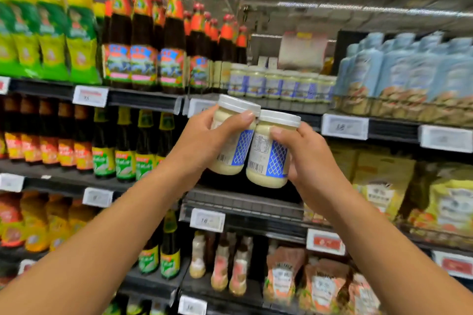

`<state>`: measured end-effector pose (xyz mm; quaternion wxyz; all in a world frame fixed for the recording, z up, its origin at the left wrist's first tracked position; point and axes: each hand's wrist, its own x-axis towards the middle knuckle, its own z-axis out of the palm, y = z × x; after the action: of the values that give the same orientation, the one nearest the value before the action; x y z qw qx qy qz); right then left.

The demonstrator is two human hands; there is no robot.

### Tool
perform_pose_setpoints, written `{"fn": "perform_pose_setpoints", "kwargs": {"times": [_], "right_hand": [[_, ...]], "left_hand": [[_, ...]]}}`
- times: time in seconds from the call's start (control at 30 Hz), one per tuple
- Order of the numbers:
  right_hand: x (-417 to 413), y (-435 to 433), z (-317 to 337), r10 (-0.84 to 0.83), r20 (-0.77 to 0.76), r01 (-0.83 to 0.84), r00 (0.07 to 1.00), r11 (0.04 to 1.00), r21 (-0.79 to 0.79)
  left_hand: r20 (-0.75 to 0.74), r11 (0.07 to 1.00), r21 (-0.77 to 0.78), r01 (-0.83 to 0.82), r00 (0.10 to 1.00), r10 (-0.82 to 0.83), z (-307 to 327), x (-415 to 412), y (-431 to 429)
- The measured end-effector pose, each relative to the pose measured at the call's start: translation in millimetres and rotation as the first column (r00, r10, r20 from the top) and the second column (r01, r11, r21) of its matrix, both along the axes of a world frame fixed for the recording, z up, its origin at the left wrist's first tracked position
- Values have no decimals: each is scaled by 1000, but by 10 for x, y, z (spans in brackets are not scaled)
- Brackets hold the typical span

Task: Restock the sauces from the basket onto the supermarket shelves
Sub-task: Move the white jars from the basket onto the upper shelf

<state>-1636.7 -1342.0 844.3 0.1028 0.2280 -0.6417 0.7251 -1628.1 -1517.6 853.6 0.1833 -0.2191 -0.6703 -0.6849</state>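
A person's left hand [202,140] gripped a white-lidded jar [236,146] of pale, creamy sauce, fingers curled round its shoulder. The right hand [304,158] held a second matching jar [270,153], thumb pressed to its blue-and-white label. The two jars were raised side by side and tilted, lids touching, in front of the supermarket shelves [143,101]. Behind them on the upper shelf stood a row of similar jars [281,84], between dark sauce bottles [143,41] with red caps and pale blue pouches [409,69].
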Motion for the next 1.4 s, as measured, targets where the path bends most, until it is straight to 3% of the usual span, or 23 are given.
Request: {"fn": "perform_pose_setpoints", "kwargs": {"times": [0.23, 0.4, 0.53, 0.63, 0.8, 1.03, 1.27, 1.4], "right_hand": [[-45, 249, 644, -35, -69, 37, 997, 999, 29], [-194, 190, 1026, -3, -94, 8, 996, 999, 46], [-421, 74, 1290, -30, -124, 38, 992, 997, 63], [-616, -25, 1469, -43, -144, 57, 989, 993, 100], [-1012, -153, 1659, -114, -198, 142, 974, 980, 137], [-1604, -210, 1775, -234, -251, 300, 939, 916, 268], [-1956, -122, 1722, -268, -225, 344, 937, 823, 453], [-2035, -56, 1671, -216, -180, 280, 960, 790, 545]], "left_hand": [[-16, 997, -20, 81, 997, -81, 555, -87, 226], [-5, 999, 45, -2, 1000, 3, 924, -324, 263], [-63, 998, 39, 56, 997, -53, 1175, -583, 177], [-108, 996, -23, 87, 990, -89, 1350, -813, 56], [-176, 982, -187, 4, 984, -38, 1618, -1288, -195], [-180, 924, -379, -53, 983, -17, 1754, -1803, -442], [-57, 873, -486, 38, 996, -75, 1729, -2173, -538], [105, 854, -492, 166, 986, -132, 1682, -2381, -552]]}}
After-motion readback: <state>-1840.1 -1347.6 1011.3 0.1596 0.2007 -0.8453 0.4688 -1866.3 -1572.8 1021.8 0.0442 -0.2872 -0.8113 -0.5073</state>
